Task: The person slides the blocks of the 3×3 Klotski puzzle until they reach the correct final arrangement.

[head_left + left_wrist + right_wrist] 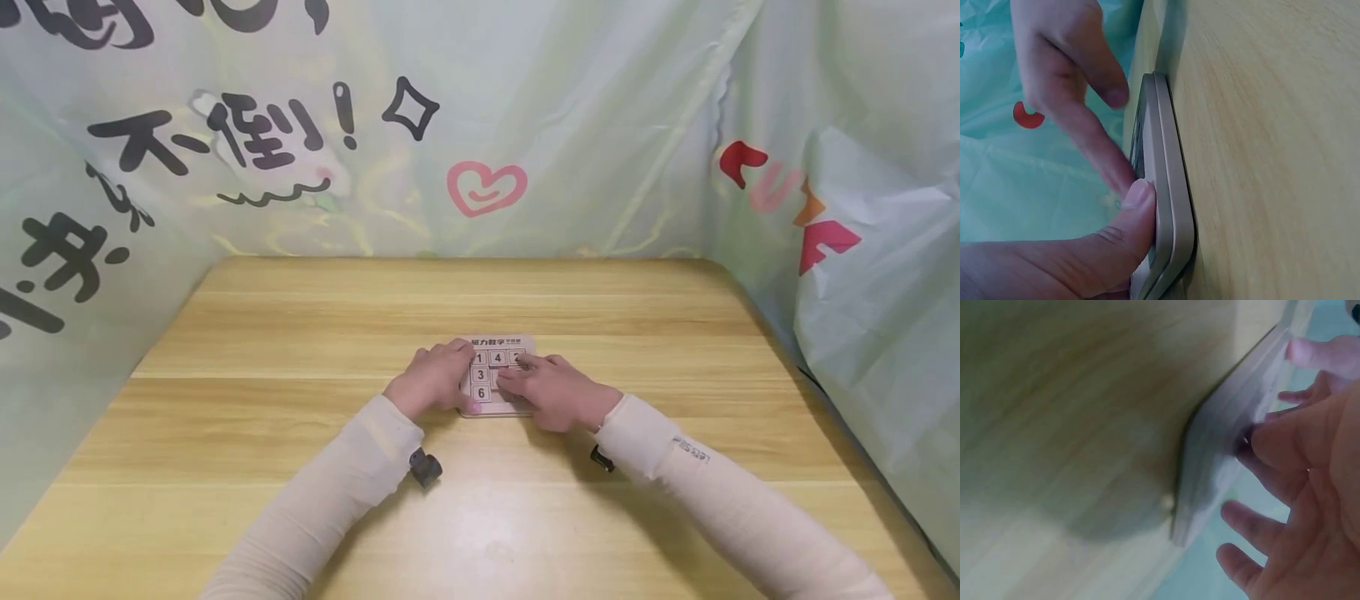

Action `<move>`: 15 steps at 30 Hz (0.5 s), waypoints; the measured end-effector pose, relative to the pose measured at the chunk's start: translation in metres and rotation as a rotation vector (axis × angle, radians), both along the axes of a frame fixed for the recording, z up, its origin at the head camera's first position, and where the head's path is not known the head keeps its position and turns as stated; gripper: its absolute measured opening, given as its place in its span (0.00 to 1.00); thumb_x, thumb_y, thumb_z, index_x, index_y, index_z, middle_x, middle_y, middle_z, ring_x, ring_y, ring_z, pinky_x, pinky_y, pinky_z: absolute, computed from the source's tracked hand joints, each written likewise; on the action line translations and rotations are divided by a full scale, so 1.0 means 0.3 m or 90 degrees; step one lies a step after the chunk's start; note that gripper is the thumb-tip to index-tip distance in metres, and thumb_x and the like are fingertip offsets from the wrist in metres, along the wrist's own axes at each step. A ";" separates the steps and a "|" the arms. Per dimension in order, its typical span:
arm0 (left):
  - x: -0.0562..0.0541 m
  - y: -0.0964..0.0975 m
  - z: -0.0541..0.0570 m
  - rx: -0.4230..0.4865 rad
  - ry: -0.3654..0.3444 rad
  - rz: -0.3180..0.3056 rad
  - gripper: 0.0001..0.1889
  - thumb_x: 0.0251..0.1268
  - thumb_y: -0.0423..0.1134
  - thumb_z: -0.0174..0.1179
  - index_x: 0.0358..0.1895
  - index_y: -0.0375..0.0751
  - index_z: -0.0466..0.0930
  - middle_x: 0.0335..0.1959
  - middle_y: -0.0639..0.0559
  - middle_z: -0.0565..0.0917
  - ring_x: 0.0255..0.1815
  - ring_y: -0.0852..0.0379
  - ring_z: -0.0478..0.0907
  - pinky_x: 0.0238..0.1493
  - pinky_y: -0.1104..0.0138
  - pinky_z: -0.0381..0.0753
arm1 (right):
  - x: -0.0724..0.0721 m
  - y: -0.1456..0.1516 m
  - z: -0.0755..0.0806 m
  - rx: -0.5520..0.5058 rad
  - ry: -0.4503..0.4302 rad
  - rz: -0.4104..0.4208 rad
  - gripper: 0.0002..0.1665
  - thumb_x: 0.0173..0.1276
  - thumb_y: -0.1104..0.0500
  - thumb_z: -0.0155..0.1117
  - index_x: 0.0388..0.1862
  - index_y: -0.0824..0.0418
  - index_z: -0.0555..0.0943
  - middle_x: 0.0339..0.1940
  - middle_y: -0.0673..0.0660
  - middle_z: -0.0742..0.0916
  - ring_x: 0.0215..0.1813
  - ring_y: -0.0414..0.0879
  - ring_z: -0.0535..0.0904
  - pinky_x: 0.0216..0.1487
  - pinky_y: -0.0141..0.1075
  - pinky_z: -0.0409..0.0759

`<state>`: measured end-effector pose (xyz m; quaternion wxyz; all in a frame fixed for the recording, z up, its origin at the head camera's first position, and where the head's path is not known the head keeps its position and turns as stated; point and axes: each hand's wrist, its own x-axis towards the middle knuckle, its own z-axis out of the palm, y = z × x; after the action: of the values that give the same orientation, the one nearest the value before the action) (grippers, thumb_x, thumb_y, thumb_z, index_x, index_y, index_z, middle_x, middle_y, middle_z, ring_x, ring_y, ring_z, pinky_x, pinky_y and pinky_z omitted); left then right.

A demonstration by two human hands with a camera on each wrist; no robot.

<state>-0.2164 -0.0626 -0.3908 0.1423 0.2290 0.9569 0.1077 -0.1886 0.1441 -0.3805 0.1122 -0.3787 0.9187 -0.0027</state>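
Note:
A pink-framed sliding number puzzle (498,408) lies flat on the table, its tiles 1, 4, 3 and 6 readable and the 2 partly covered. My left hand (435,379) grips its left side, the thumb on the near left corner and the fingers by the far left. In the left wrist view the left thumb (1129,231) presses on the rim of the frame. From the right, my right hand (558,392) reaches over the board, fingertips touching the tiles and hiding several of them. The right index finger looks straight in the left wrist view, with the thumb apart from it.
The wooden table (300,308) extends around the puzzle on all sides. A pale green printed curtain (600,125) hangs behind it and along both sides. Small dark wrist-worn devices, such as the left one (426,468), stick out below the sleeves.

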 end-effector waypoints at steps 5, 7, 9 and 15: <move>-0.002 -0.003 0.004 0.010 0.001 -0.001 0.46 0.45 0.55 0.75 0.67 0.37 0.67 0.67 0.46 0.70 0.62 0.44 0.70 0.62 0.50 0.68 | -0.003 0.009 0.018 -0.052 -0.008 0.022 0.31 0.54 0.71 0.59 0.58 0.55 0.82 0.61 0.52 0.81 0.68 0.60 0.68 0.62 0.63 0.67; -0.004 -0.004 0.005 0.012 0.003 0.001 0.47 0.44 0.55 0.75 0.67 0.37 0.67 0.67 0.46 0.71 0.62 0.44 0.70 0.62 0.50 0.68 | -0.017 0.011 0.020 -0.074 0.013 0.022 0.29 0.55 0.71 0.60 0.57 0.56 0.82 0.60 0.53 0.82 0.67 0.60 0.70 0.61 0.63 0.68; -0.005 -0.007 0.004 0.012 0.002 0.004 0.47 0.44 0.56 0.75 0.68 0.37 0.67 0.67 0.46 0.70 0.63 0.44 0.70 0.62 0.50 0.67 | -0.034 0.013 0.014 -0.084 0.035 0.015 0.28 0.57 0.69 0.62 0.59 0.57 0.81 0.61 0.55 0.82 0.67 0.61 0.70 0.60 0.62 0.69; -0.004 -0.014 -0.005 0.013 -0.008 0.010 0.49 0.45 0.57 0.74 0.70 0.38 0.64 0.70 0.46 0.67 0.67 0.43 0.65 0.65 0.49 0.64 | -0.063 0.004 -0.010 -0.060 0.035 -0.023 0.34 0.58 0.65 0.63 0.67 0.59 0.74 0.68 0.57 0.76 0.71 0.64 0.63 0.63 0.64 0.65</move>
<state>-0.2175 -0.0668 -0.3922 0.1452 0.2221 0.9567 0.1197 -0.2076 0.1454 -0.3834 0.0691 -0.3672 0.9268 -0.0381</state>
